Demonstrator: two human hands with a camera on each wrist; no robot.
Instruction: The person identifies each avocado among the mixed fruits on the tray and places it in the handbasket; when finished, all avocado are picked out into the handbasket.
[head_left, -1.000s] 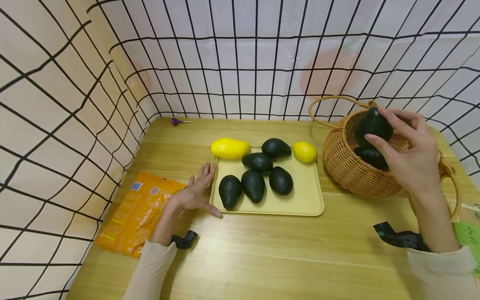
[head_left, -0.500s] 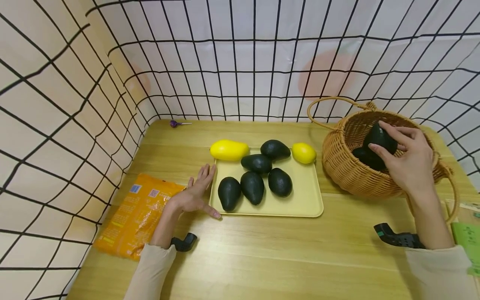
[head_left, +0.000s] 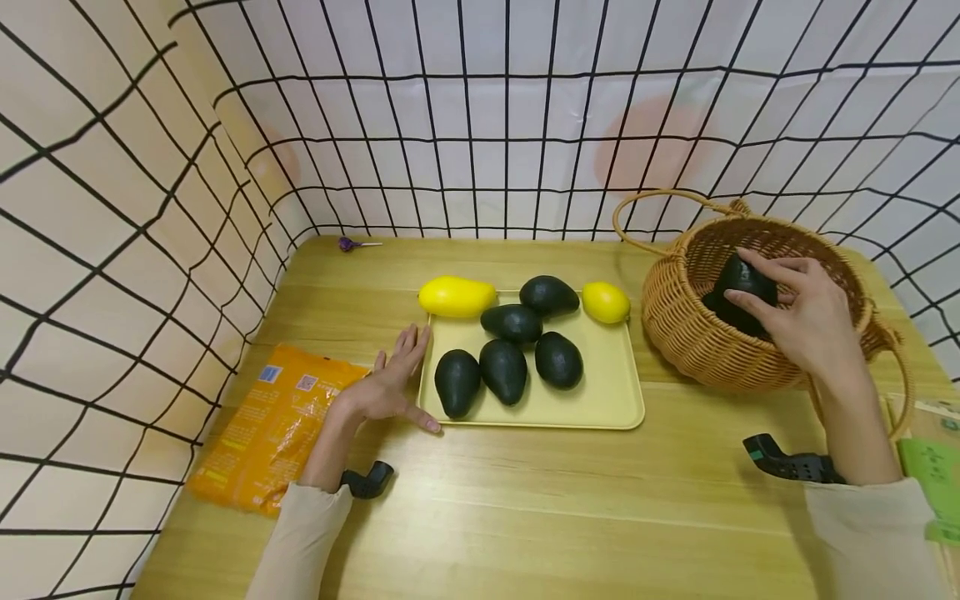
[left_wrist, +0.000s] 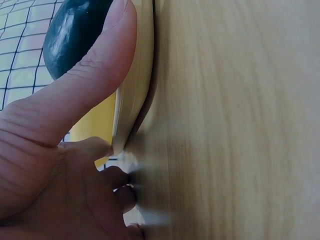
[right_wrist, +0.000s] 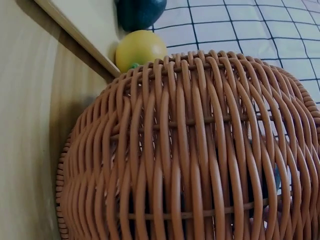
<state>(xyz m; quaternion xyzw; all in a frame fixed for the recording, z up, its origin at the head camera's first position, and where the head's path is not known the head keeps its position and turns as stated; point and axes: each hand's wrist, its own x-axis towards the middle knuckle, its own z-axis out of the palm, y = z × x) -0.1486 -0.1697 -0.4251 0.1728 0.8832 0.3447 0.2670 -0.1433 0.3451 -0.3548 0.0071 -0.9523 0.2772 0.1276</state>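
My right hand reaches inside the wicker basket, thumb and fingers gripping a dark green avocado. Another avocado shows just beneath it, partly covered. In the right wrist view the basket's wall hides most of that hand. At the left end of the yellow tray, my left hand lies with fingers spread, fingertips and thumb right at the rim. Several avocados rest on the tray; one avocado appears behind my thumb in the left wrist view.
A mango and a lemon lie at the tray's back corners. An orange packet is beside my left forearm, a purple lollipop farther back. Black wire mesh borders the table. A green package sits far right.
My right hand has lowered the avocado from above the basket's rim down into it, close onto the other avocado. The left hand has stayed in place at the tray.
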